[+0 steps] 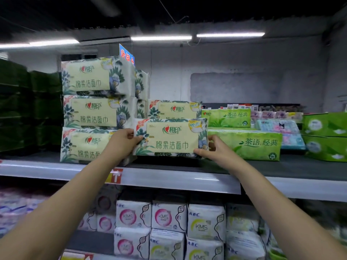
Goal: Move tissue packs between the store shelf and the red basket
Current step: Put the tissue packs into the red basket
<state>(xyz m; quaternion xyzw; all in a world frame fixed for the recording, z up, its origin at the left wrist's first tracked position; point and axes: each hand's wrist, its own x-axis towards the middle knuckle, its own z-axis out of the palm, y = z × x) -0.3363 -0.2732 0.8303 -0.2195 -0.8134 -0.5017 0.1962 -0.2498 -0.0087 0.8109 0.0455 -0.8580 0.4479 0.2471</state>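
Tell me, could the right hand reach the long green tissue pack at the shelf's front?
Probably yes, once freed: the right hand grips the cream leaf-printed tissue pack together with the left hand, and the long green plastic-wrapped tissue pack lies right beside it on the grey shelf, nothing between.

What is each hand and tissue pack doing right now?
Floral tissue pack: upright, gripped at both ends.
Left hand: holds the pack's left end.
Right hand: holds the pack's right end.
Stack of three packs: piled on the shelf.
Green packs: lying on the shelf.
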